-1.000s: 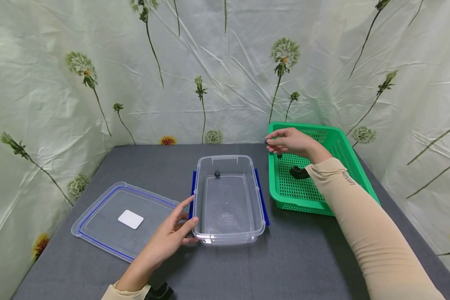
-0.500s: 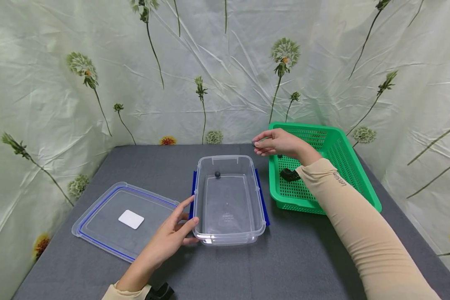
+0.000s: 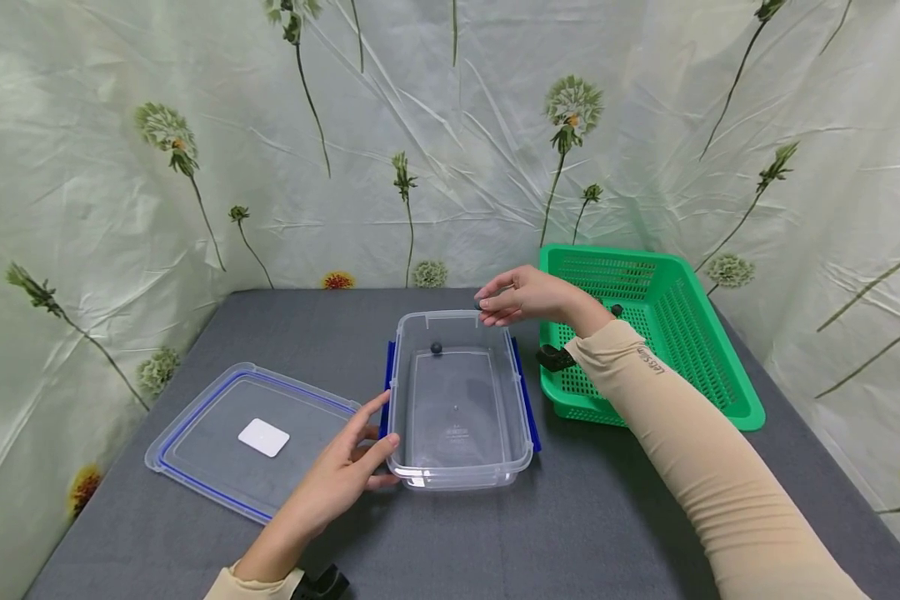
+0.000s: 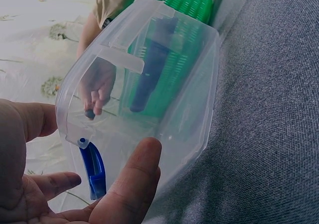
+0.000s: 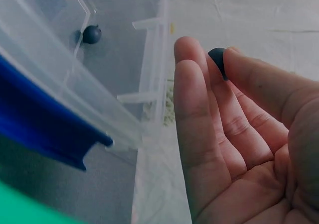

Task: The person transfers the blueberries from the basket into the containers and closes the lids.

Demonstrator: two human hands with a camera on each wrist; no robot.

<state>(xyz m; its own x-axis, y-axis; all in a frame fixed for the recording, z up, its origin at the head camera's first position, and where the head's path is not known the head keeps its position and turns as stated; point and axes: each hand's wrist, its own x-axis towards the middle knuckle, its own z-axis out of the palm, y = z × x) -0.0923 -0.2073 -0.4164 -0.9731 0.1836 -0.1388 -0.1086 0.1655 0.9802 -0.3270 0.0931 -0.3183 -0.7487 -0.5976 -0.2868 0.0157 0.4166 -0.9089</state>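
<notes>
A small dark ball (image 5: pixel 218 57) is being pinched between the thumb and the fingers (image 5: pixel 192 79) of the right hand (image 3: pixel 527 297), and it is being held just above the far right corner of the clear container (image 3: pixel 459 400). The container's open mouth is lying directly below and toward the person from the ball; its long axis is running away from the person. A second, like ball (image 3: pixel 436 347) is resting on the container's floor near the far wall. The near left corner of the container is being steadied by the left hand (image 3: pixel 337 479), whose thumb is being pressed against the wall with the fingers relaxed beside it. The container is shown as thin, glossy, transparent plastic with blue side clasps (image 3: pixel 527 400). Its flat lid (image 3: pixel 247 437), blue-rimmed, is lying on the grey fabric surface (image 3: pixel 607 517) to the left. A perforated green basket (image 3: pixel 667 333) is standing to the right, near the right forearm.
</notes>
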